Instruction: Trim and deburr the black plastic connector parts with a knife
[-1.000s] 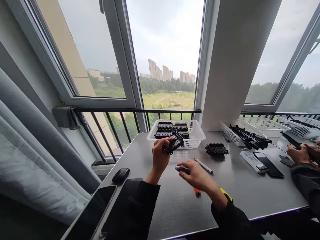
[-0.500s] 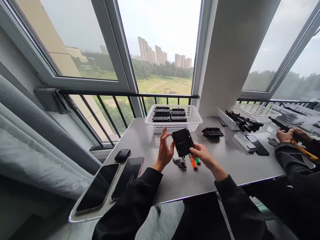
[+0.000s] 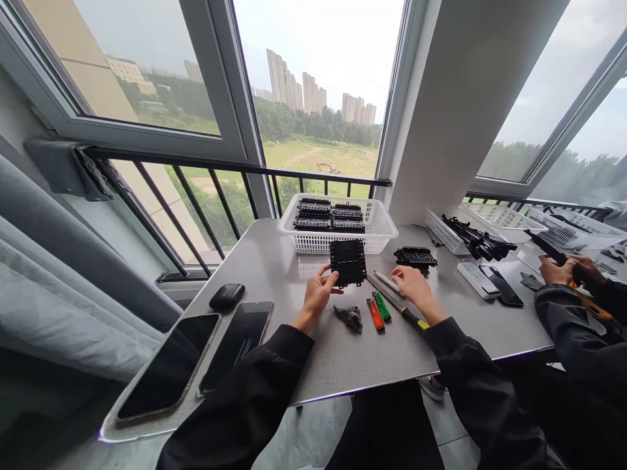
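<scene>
My left hand (image 3: 318,292) pinches a flat black plastic panel (image 3: 348,262) by its lower left corner. The panel stands roughly upright above the table, with toothed edges along its sides. My right hand (image 3: 412,287) is off the panel, its fingers closed at a slim white pen (image 3: 388,282) low over the table. A thin tool with a black and yellow handle (image 3: 414,318) lies just beneath. An orange lighter (image 3: 375,314), a green lighter (image 3: 381,305) and a crumpled dark grey scrap (image 3: 349,318) lie closer to me.
Behind the panel stands a white basket (image 3: 337,244) with several stacked black panels. Another black toothed part (image 3: 415,256) lies to its right. Phones (image 3: 169,365) and a black case (image 3: 227,296) occupy the left side. At right, a co-worker's hands (image 3: 558,269) hold a black part.
My right hand has let go of the panel and moved right to the pen. The left hand keeps the panel, now turned more upright. The view has shifted slightly.
</scene>
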Motion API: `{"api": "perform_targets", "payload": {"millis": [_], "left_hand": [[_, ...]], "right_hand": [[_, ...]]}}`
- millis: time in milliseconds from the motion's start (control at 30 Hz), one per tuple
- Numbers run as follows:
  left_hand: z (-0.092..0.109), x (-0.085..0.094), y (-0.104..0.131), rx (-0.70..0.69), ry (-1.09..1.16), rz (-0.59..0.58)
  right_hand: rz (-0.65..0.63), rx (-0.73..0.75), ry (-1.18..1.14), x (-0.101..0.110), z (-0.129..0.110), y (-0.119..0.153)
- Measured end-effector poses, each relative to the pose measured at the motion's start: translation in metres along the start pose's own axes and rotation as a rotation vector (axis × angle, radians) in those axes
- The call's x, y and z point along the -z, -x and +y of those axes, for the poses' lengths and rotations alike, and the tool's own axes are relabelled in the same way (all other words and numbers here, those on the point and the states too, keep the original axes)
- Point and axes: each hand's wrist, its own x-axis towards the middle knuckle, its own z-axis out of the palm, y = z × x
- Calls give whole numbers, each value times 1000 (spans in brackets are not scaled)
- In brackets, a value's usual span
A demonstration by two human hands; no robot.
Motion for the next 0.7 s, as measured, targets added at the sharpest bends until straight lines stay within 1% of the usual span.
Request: {"api": "perform_targets", "payload": {"millis": [100,233,300,367,433,533,600,700], "left_hand": [[-1,0,1,22,14,34],[0,0,6,37,28,46],[1,0,7,40,34,56],[1,0,8,49,55,61],[0,0,8,63,86,63],[-1,-2,9,70,103,58],[0,-3,11,62,96,57],[1,-4,13,60,85,56]], "right_hand": [[-16,-45,126,-4,12,-3],[-45,-29,194,-13,15,0],[-56,-10,210,-10,13,3],[-41,27,187,-1,9,6],[31,105,60,10,-1,6],[167,260,-308,21,-25,1],[178,338,-568,22,-41,-6],[170,385,-872,12,-58,-13]]}}
